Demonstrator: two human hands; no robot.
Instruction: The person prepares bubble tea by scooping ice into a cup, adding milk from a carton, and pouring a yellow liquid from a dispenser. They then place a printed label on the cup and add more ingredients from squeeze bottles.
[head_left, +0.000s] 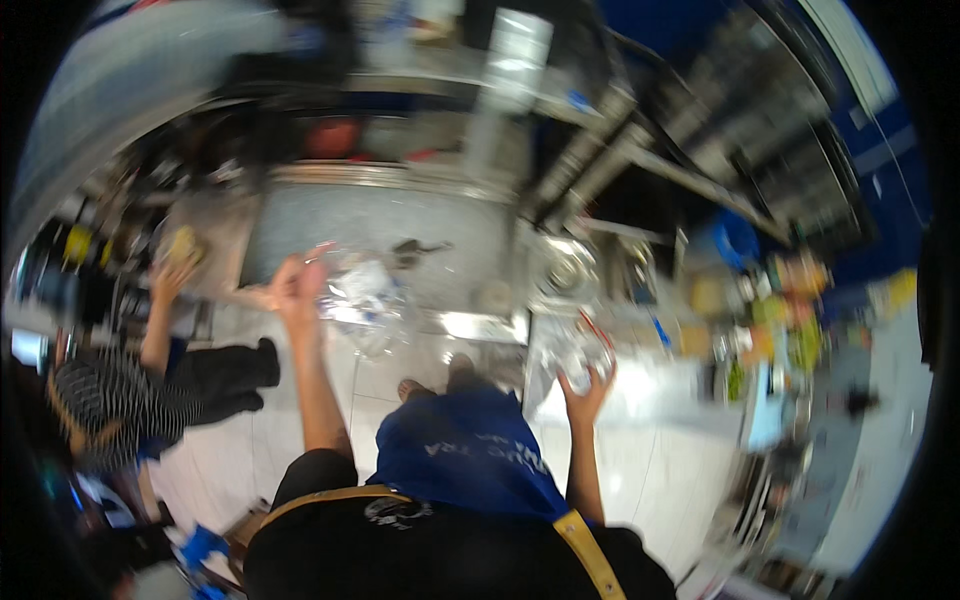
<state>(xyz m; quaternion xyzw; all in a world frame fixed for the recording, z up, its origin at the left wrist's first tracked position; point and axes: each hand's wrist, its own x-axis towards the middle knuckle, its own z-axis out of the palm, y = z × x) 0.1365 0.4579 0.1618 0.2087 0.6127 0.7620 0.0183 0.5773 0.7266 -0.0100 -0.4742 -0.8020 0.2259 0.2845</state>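
Observation:
The view is blurred by motion. My left hand (298, 283) is raised at the near edge of a grey steel worktop (322, 210), its fingers closed on a clear plastic bag (367, 300). Something white shows in the bag, and a pinkish patch lies by my fingers. Lower right, my right hand (589, 394) has its fingers curved around a clear plastic item (576, 360) with a red strip along one side. Whether that is a bag or a cup I cannot tell. A dark utensil (412, 251) rests on the worktop beyond the bag.
To the left a co-worker in a striped top (120, 405) reaches to a yellow item (185, 244). Right of the worktop sits a round metal vessel (566, 266). A white counter (645, 382) runs right towards several bottles and containers (780, 307). A blue container (735, 240) stands behind.

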